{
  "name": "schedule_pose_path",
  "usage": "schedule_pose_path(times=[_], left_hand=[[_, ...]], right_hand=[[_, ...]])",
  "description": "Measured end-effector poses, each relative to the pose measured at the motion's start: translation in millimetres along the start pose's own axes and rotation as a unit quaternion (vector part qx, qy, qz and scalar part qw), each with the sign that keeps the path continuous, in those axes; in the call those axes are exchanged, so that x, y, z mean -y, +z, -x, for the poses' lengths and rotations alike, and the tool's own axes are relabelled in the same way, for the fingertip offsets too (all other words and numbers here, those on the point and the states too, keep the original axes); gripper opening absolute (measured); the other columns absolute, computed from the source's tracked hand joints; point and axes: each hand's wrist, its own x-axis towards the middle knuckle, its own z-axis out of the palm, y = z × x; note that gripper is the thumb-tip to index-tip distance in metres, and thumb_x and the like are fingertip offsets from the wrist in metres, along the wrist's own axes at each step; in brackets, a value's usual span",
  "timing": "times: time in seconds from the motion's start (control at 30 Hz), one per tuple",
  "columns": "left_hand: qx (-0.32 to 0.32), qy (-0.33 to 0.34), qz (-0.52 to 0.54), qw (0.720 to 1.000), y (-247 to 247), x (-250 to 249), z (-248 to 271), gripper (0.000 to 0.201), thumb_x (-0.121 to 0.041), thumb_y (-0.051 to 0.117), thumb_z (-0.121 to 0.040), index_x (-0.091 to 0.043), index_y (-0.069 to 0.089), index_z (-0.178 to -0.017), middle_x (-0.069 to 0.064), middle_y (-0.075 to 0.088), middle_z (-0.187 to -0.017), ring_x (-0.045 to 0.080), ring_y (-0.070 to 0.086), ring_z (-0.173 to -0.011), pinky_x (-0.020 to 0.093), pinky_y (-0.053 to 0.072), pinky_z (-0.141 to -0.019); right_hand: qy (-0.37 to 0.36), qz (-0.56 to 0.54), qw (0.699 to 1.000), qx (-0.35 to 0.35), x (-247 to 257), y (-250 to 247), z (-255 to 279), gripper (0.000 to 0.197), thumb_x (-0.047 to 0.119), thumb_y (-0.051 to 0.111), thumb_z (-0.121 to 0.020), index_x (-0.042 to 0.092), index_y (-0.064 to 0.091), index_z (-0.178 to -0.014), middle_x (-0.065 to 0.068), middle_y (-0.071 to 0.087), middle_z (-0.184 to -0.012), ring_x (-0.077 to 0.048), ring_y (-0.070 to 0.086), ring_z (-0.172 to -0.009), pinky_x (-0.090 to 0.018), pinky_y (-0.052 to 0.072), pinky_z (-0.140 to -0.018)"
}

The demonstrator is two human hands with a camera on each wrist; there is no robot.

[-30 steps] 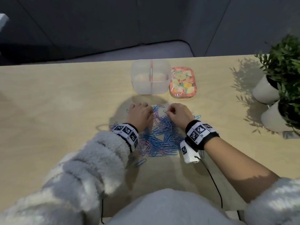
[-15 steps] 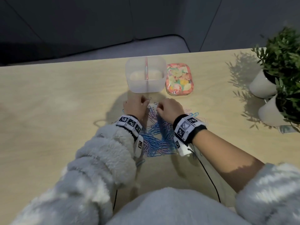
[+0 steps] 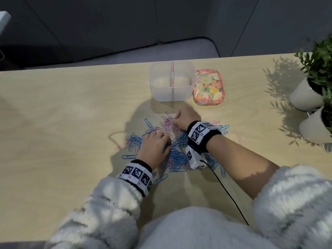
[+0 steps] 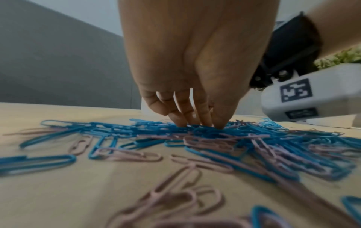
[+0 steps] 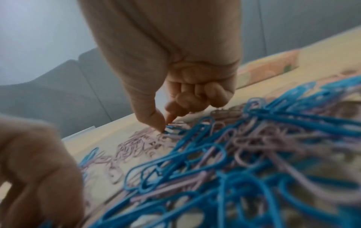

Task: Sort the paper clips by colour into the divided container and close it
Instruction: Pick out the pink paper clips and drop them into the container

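Since the earlier frames, our left hand (image 3: 156, 146) is sitting nearer to us, on the blue side of the pile, while our right hand (image 3: 186, 118) is staying at the far edge.

Left hand: fingers straight and close together, tips (image 4: 218, 123) pressing down into blue clips (image 4: 197, 128); we are seeing nothing gripped.

Right hand: fingers curled in, thumb and forefinger (image 5: 156, 121) nearly meeting, narrow, tips touching a blue clip beside a cluster of pink clips (image 3: 168, 124); we cannot tell whether one is pinched.

Clips: blue and pink, lying mixed on the table (image 3: 62, 123).

Container (image 3: 172, 81): open, divider upright, standing beyond the pile.

Lid (image 3: 209, 87): floral, lying just right of the container.
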Motion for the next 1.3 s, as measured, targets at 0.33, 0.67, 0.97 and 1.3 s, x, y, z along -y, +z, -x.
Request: schedule_pose_path(times=[0.33,0.67,0.97,1.3], left_hand=[[-0.072,-0.056,0.079,0.993,-24.8,26.5,-15.5,0.015,-0.024,0.054,-0.090,-0.016,0.065,-0.097,0.002,0.061,-0.096,0.019,0.053,-0.091,0.028,0.038,-0.078],[-0.014,-0.131,0.060,0.990,-26.7,45.8,-24.8,0.007,-0.020,0.060,-0.086,-0.017,0.064,-0.090,0.004,0.064,-0.096,0.024,0.060,-0.092,0.039,0.045,-0.086],[0.016,-0.031,0.058,0.998,-27.7,33.3,-55.1,0.073,-0.046,0.070,-0.073,-0.015,0.042,-0.133,0.006,0.048,-0.128,0.023,0.045,-0.115,0.037,0.039,-0.102],[0.063,0.000,0.094,0.994,-31.3,31.5,-74.8,0.060,-0.029,0.077,-0.069,-0.011,0.055,-0.122,0.010,0.049,-0.119,0.026,0.049,-0.109,0.034,0.041,-0.096]], right_hand=[[0.000,-0.130,0.992,-0.004,-40.1,-32.3,37.8,0.021,0.013,0.064,-0.075,0.016,0.055,-0.057,0.003,0.056,-0.057,-0.011,0.052,-0.056,-0.026,0.044,-0.059],[-0.080,0.054,0.993,-0.073,-30.5,-24.8,4.7,0.018,0.009,0.052,-0.085,0.002,0.062,-0.098,-0.013,0.064,-0.099,-0.028,0.060,-0.088,-0.039,0.053,-0.080],[-0.092,0.005,0.994,-0.064,-18.4,-6.3,4.5,0.018,0.013,0.052,-0.090,0.002,0.062,-0.101,-0.012,0.061,-0.103,-0.025,0.057,-0.094,-0.033,0.049,-0.086],[-0.115,0.168,0.979,-0.021,-13.4,11.7,21.3,0.054,0.040,0.072,-0.074,0.007,0.053,-0.113,-0.014,0.048,-0.119,-0.032,0.043,-0.113,-0.038,0.038,-0.091]])
